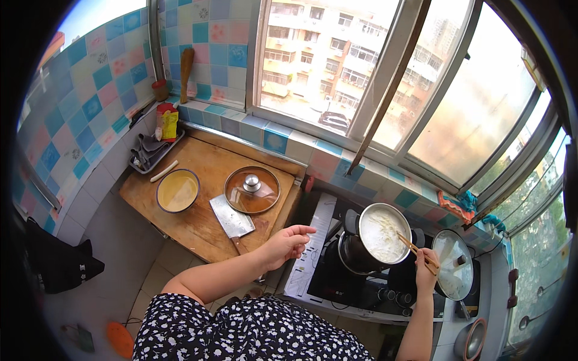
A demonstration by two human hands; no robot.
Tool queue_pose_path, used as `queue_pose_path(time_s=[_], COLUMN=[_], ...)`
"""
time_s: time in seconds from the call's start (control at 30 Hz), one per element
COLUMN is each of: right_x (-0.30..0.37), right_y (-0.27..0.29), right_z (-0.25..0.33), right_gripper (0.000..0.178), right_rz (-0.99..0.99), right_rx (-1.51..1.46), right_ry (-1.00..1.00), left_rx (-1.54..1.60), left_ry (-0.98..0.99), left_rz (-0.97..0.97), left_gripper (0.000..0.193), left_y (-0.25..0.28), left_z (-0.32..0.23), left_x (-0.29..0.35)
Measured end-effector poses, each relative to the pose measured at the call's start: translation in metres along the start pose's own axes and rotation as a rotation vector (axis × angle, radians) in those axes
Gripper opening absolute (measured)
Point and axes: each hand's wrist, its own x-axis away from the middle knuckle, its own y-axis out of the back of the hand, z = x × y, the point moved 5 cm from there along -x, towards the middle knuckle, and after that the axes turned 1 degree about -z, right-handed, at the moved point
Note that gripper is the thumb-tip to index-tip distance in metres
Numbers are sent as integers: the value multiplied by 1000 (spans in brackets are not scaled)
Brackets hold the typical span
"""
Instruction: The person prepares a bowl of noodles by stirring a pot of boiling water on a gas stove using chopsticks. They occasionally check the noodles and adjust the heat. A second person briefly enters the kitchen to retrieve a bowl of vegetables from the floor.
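My right hand [427, 268] grips a pair of wooden chopsticks [410, 243], their tips dipped into a black pot [366, 255] on the stove. Inside the pot are pale noodle-like strands [384, 228] in whitish, foamy liquid. Left of the pot, my left hand [288, 246] hovers with nothing visible in it, index finger stretched out and the others loosely bent. It is near the stove's left edge and a cleaver [233, 215], which lies on a wooden board [208, 155] with its handle toward me.
On the board sit a glass lid [265, 198] and a yellow bowl [178, 190]. A glass-lidded pan [450, 277] occupies the right side of the black stove [337, 289]. Beyond it stands a metal pot [471, 340]. Windows and a tiled sill [289, 146] run along the back.
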Motion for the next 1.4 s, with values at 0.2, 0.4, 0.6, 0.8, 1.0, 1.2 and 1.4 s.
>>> queue_pose_path(time_s=[0.2, 0.4, 0.6, 0.8, 1.0, 1.2, 1.4], right_x=[-4, -7, 14, 14, -10, -36, -22], right_y=[-13, -18, -26, -37, -16, -2, -19], right_z=[-35, -73, -107, -106, -55, -52, -82], right_gripper=[18, 54, 54, 43, 32, 26, 34], right_rz=[45, 2, -99, -222, -208, -58, -19], right_rx=[47, -281, -646, -864, -613, -352, -225], right_ry=[-101, -552, -778, -735, -401, -246, -412], left_rx=[-13, 65, 38, 46, 4, -51, -50], left_ry=[-26, -1, 21, 43, 15, 27, 25], left_rz=[-84, -200, -210, -250, -202, -224, -232], left_gripper=[26, 23, 20, 18, 19, 19, 18], left_y=[19, 39, 33, 25, 24, 23, 23], left_z=[8, 34, 49, 53, 56, 57, 56], left_x=[42, 61, 63, 67, 63, 62, 59])
